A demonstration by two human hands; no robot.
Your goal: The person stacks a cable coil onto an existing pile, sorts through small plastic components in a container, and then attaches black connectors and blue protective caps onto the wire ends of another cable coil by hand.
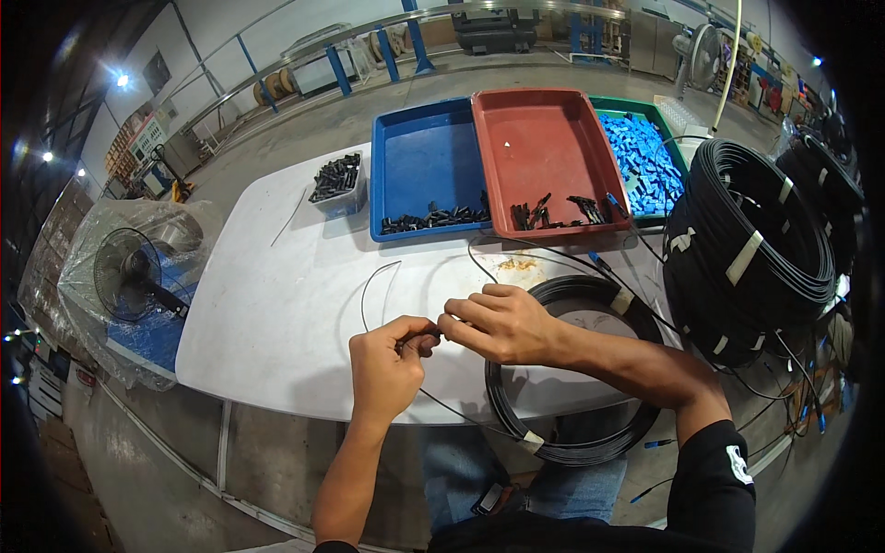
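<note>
My left hand (389, 364) and my right hand (502, 323) meet over the front of the white table, fingertips together. The left fingers are closed round a black cable (456, 412), which runs down from them to a coil of black cable (599, 452). A thin dark strand (366, 293) arcs up from beside the left hand. Something small and dark sits between the fingertips, mostly hidden; the right fingers are pinched on it. The coil, bound with pale tape, lies under my right forearm and overhangs the table's front edge.
At the back stand a blue tray (424, 152) and a red tray (544, 138), both with black parts, and a green tray (678, 147) of blue connectors. A clear box (346, 201) holds black pieces. Stacked cable coils (728, 267) rise at right; a fan (129, 275) stands left.
</note>
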